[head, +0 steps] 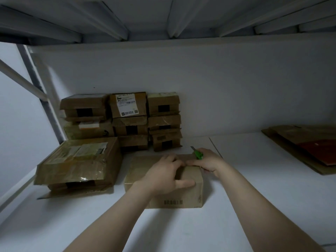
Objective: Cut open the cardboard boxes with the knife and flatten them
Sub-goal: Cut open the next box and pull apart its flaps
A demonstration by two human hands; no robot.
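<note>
A small cardboard box (189, 195) sits in the middle of the white counter (254, 188), its near face carrying a barcode. The left hand (161, 174) lies over the top of the box: its fingers (173, 159) are curled along the taped top seam and its thumb presses against the near face, so the hand grips the box. The right hand (211, 160) is at the far right corner of the box, touching its top edge, with its fingers closed round a green knife (198, 155). The knife's blade sticks out toward the far left, just above the box's far edge. To the left, near the counter's edge, a larger taped box (78, 160) rests on a flatter piece of cardboard. Behind it and the small box, a stack of boxes (131, 113) stands against the white wall (218, 84) in three columns, one of them bearing a white shipping label. Well apart on the far right, flattened cardboard (300, 142) lies on the counter. The ribbed underside of a shelf (163, 15) spans overhead.
</note>
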